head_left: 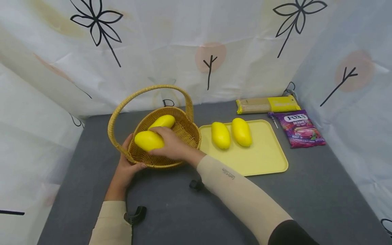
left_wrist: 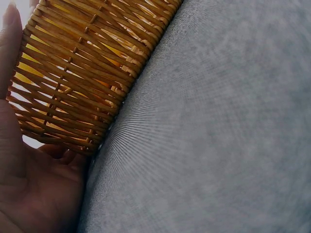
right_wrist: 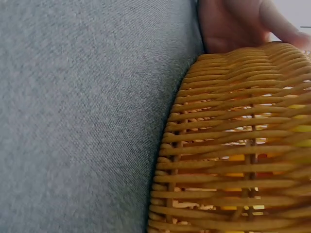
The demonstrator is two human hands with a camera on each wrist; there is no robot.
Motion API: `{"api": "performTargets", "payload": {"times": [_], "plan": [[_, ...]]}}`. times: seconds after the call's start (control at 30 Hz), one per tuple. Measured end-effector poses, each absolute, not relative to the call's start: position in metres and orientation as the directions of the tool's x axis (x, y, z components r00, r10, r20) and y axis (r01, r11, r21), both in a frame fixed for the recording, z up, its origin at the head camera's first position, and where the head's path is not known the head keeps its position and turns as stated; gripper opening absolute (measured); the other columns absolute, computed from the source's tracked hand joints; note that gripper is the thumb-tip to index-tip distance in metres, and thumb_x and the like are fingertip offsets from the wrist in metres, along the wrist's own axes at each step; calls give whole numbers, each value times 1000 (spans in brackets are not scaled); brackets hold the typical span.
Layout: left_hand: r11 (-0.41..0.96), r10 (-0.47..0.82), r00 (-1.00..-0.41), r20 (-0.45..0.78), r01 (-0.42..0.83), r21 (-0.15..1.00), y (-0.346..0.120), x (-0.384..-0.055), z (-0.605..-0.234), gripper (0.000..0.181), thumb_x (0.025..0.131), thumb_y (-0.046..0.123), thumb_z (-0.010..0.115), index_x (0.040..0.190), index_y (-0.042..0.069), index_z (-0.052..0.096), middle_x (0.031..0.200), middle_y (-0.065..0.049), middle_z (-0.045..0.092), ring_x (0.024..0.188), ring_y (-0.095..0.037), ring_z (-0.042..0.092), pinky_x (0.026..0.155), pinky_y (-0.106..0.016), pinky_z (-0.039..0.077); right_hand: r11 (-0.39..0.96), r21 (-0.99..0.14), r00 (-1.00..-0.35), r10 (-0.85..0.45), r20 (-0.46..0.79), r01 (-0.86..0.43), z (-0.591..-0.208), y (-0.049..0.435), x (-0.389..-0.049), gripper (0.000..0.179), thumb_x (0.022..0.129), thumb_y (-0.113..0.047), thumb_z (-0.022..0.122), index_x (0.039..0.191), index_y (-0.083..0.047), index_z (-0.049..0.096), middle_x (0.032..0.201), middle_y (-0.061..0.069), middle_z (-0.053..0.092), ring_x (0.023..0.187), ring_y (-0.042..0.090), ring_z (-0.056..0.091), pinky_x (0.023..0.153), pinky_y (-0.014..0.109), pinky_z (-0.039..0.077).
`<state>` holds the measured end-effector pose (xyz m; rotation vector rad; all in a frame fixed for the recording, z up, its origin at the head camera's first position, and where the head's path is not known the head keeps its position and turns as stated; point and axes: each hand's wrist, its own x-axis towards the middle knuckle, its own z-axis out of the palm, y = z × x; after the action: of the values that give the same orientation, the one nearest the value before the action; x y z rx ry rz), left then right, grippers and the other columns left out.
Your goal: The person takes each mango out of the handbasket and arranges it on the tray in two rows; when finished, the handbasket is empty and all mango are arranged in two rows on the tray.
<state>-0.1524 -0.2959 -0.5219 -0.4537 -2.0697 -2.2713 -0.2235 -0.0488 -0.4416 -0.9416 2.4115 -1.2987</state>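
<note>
A wicker basket [head_left: 187, 133] with a tall arched handle stands on the left part of the table. My left hand [head_left: 123, 172] holds its near left side, thumb along the rim; the left wrist view shows the palm against the woven wall [left_wrist: 87, 68]. Over the inside of the basket, my right hand [head_left: 172, 144] grips a yellow mango [head_left: 148, 141]. A second mango [head_left: 164, 121] lies behind it in the basket. In the right wrist view the basket's weave [right_wrist: 233, 145] hides the right hand, while the left hand [right_wrist: 233, 24] shows above it.
Right of the basket, two mangoes [head_left: 221, 135] lie on a pale yellow tray [head_left: 269, 154]. Behind the tray is a yellow pasta packet [head_left: 266, 104]. A purple candy bag [head_left: 300, 129] and a small pen-like item [head_left: 273, 119] lie to its right. Patterned cloth encloses the grey table [head_left: 171, 211].
</note>
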Motion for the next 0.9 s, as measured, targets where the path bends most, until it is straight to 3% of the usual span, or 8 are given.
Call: {"api": "performTargets", "payload": {"times": [0.27, 0.43, 0.63, 0.9], "plan": [[-103, 168, -959, 228, 213, 972, -295, -152, -520, 113, 94, -6, 84, 177, 20, 13, 173, -15, 23, 145, -32, 40, 105, -28, 51, 347, -865, -816, -567, 115, -363, -436, -25, -213, 85, 94, -42, 87, 164, -15, 48, 159, 4, 49, 131, 17, 52, 106, 38, 47], [-118, 169, -955, 245, 228, 967, -295, -152, -520, 114, 92, -8, 85, 177, 19, 13, 175, -19, 19, 149, -37, 35, 106, -27, 50, 266, -904, -832, -534, 150, -334, -432, -4, -201, 82, 94, -37, 87, 162, -14, 48, 156, 2, 52, 130, 22, 55, 106, 42, 48], [-133, 164, -955, 247, 227, 965, -295, -153, -522, 114, 91, -8, 85, 177, 19, 15, 176, -19, 18, 151, -35, 34, 106, -27, 49, 159, -941, -854, -486, 188, -298, -433, 20, -181, 78, 94, -31, 87, 160, -15, 48, 150, 0, 54, 123, 31, 57, 94, 48, 54], [-142, 168, -953, 252, 230, 963, -292, -152, -520, 114, 91, -13, 83, 177, 18, 14, 176, -19, 17, 152, -34, 35, 106, -27, 50, 61, -964, -862, -466, 201, -258, -431, 43, -159, 75, 95, -21, 84, 158, -13, 46, 147, 7, 56, 114, 34, 60, 93, 53, 53]]}}
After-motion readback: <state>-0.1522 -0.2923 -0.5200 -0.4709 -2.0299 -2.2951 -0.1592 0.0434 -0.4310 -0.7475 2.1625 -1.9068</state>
